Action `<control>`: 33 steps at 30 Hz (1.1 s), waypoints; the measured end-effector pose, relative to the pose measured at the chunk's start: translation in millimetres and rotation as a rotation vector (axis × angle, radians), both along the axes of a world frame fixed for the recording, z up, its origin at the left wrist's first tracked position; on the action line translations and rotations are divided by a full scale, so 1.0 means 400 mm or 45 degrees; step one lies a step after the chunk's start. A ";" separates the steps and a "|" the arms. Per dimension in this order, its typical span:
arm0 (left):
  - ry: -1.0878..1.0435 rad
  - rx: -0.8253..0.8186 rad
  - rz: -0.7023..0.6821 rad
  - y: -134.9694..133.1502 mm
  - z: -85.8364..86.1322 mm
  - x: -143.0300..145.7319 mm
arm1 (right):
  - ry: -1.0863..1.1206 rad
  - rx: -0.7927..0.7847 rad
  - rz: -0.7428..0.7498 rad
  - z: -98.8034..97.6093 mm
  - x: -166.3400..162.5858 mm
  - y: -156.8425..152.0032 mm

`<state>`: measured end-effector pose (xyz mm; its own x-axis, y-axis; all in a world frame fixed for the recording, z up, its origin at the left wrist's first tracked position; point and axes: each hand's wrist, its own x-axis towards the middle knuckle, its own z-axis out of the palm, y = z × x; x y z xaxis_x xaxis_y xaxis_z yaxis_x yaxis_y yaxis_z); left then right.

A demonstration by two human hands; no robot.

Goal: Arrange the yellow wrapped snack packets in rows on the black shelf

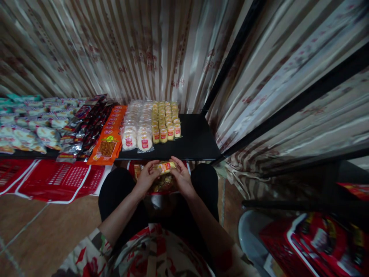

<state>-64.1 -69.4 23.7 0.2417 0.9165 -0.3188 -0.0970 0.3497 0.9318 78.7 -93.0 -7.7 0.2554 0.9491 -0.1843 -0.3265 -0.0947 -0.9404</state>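
My left hand [147,177] and my right hand [181,177] are together over my lap, both closed round a small yellow snack packet [165,167] with a red label. Under them, between my knees, sits a red container [135,169] with more yellow packets inside, mostly hidden by my hands. Just ahead is a black shelf [196,140] bearing rows of the same yellow packets [165,121], with rows of round white wrapped cakes [135,127] beside them.
Orange packets [111,134], dark packets [89,123] and pale wrapped goods [31,123] fill the shelf's left part. Red folded crates [57,179] lie on the floor at left. Striped curtains [144,50] hang behind. A red basket [317,242] of packets sits low right.
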 end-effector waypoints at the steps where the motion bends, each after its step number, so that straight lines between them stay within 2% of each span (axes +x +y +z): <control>1: 0.055 0.030 0.017 0.004 -0.004 -0.001 | -0.051 -0.003 0.047 -0.005 0.002 -0.003; 4: 0.234 0.176 -0.007 0.014 -0.012 -0.008 | -0.272 0.011 0.160 -0.017 0.011 -0.010; 8: 0.447 0.392 -0.219 0.026 -0.012 -0.021 | -0.711 0.110 0.192 -0.015 0.022 -0.016; 11: 0.553 0.468 -0.303 0.033 -0.011 -0.024 | -0.850 0.164 0.274 -0.001 0.025 -0.020; 16: 0.521 0.495 -0.271 0.041 -0.016 -0.012 | -0.820 0.147 0.395 0.013 0.027 -0.021; 21: 0.407 0.392 -0.187 0.039 -0.006 0.012 | -0.826 0.072 0.382 0.019 0.031 -0.023; 25: 0.387 0.452 -0.085 0.032 0.001 0.028 | -0.752 0.018 0.353 0.021 0.041 -0.025; 33: 0.635 0.632 0.043 0.012 -0.004 0.040 | -0.735 0.026 0.245 0.013 0.058 -0.008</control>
